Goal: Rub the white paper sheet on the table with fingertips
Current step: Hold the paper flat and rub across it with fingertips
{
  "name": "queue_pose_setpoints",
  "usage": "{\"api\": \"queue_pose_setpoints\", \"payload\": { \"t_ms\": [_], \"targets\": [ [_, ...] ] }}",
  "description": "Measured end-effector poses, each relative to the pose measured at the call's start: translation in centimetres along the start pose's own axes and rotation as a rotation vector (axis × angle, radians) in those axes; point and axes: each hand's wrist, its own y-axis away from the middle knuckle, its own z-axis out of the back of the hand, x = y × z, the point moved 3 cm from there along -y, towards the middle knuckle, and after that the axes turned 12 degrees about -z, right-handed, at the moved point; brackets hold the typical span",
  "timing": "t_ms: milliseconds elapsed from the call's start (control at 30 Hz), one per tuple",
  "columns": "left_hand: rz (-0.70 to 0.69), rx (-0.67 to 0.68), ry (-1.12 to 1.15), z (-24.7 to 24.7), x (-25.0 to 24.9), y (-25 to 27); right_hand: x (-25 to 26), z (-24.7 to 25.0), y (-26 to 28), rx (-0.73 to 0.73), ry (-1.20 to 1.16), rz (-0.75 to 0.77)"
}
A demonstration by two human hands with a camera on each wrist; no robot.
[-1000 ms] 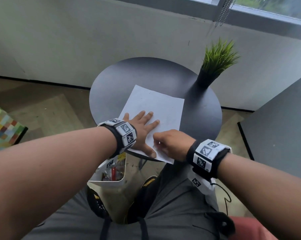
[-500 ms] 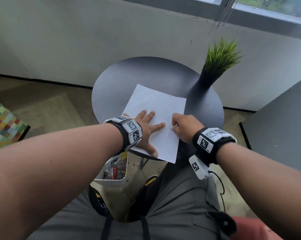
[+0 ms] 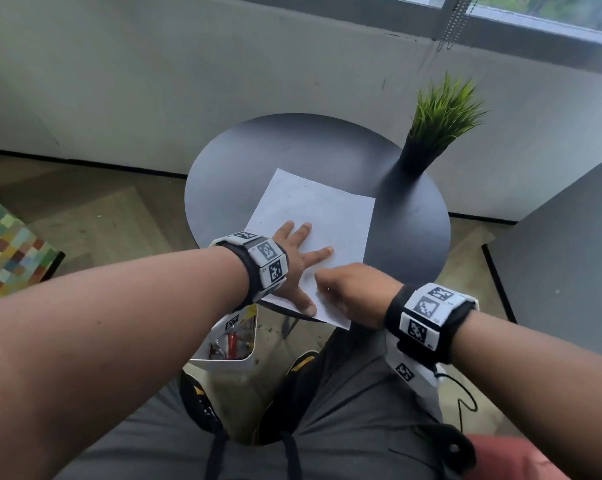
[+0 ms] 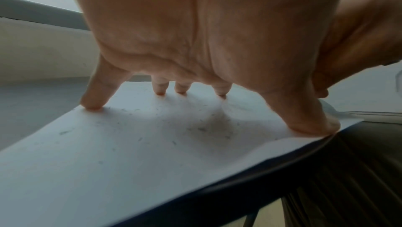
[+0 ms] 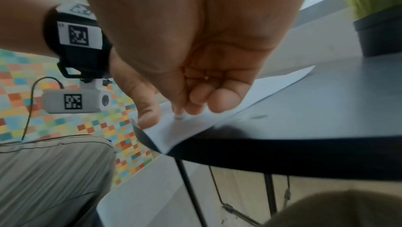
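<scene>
Head view, paper: one white paper sheet lies flat on the round black table, its near corner at 6 o'clock hanging past the table rim.
Head view, left hand: the left hand is spread flat on the sheet's 8 o'clock part, fingers straight and fanned, holding nothing.
Head view, right hand: the right hand sits just at 3 o'clock of the left, over the sheet's near edge, fingers bent under so that only the knuckles show.
Head view, counts: one sheet, one table, two hands, one potted plant at 2 o'clock on the table, one white bin on the floor below.
Left wrist view: four fingertips and the thumb press down on the paper, the palm arched clear above it; small grey specks dot the sheet.
Right wrist view: the right fingers are curled, the thumb tip and one fingertip touching the sheet near its overhanging corner; whether they pinch it I cannot tell.
Handling, judged: thin, light, limp and slippery on the smooth top, so it would likely slide or crease under a rub.
Hold, judged: best pinned flat by the spread left hand while the right fingertips stroke lightly, away from the unsupported corner.
</scene>
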Motion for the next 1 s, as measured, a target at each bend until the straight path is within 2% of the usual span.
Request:
{"api": "queue_pose_setpoints", "payload": {
  "t_ms": [67,167,233,300,367,433,500,533,567,667,700,733,867,933,1000],
  "targets": [
    [0.003,0.002,0.001,0.0,0.0,0.0,-1.5,0.9,-0.4,-0.016,0.010,-0.052],
    [0.008,0.001,0.005,-0.1,0.0,0.0,-4.6,2.2,-1.6,-0.176,-0.060,-0.247],
    [0.010,0.006,-0.001,0.0,0.1,0.0,-3.0,1.4,-1.3,-0.163,-0.049,-0.185],
    [0.007,0.013,-0.005,0.1,0.0,0.0,0.3,-0.1,0.1,-0.059,-0.027,-0.029],
    [0.004,0.018,-0.011,0.1,-0.1,0.1,0.8,-0.1,0.6,0.003,-0.029,0.026],
    [0.007,0.009,0.001,0.1,0.0,0.0,-1.5,1.0,-0.6,-0.033,-0.025,-0.093],
    [0.011,0.007,0.011,-0.1,0.1,-0.1,-4.0,2.1,-1.6,-0.136,-0.063,-0.245],
    [0.012,0.008,0.011,-0.1,0.2,-0.1,-4.3,2.1,-1.8,-0.165,-0.075,-0.271],
    [0.012,0.008,0.009,-0.1,0.2,-0.1,-3.6,1.7,-1.7,-0.163,-0.072,-0.243],
    [0.003,0.008,-0.009,-0.1,0.0,0.0,0.3,-0.8,0.0,-0.022,-0.060,-0.040],
    [0.002,0.008,-0.012,0.0,0.0,0.0,0.3,-0.7,0.3,0.000,-0.051,-0.017],
    [0.003,0.009,-0.008,-0.1,0.0,0.0,-0.3,-0.1,0.0,-0.009,-0.041,-0.039],
    [0.006,0.010,-0.002,-0.1,0.1,0.0,-5.0,2.2,-1.6,-0.179,-0.110,-0.338],
    [0.003,0.008,-0.003,-0.1,0.2,0.0,-3.4,1.2,-1.3,-0.158,-0.061,-0.269],
    [-0.003,0.002,0.000,-0.1,0.2,0.0,-0.2,-0.5,0.0,-0.046,-0.044,-0.113]
  ]
}}
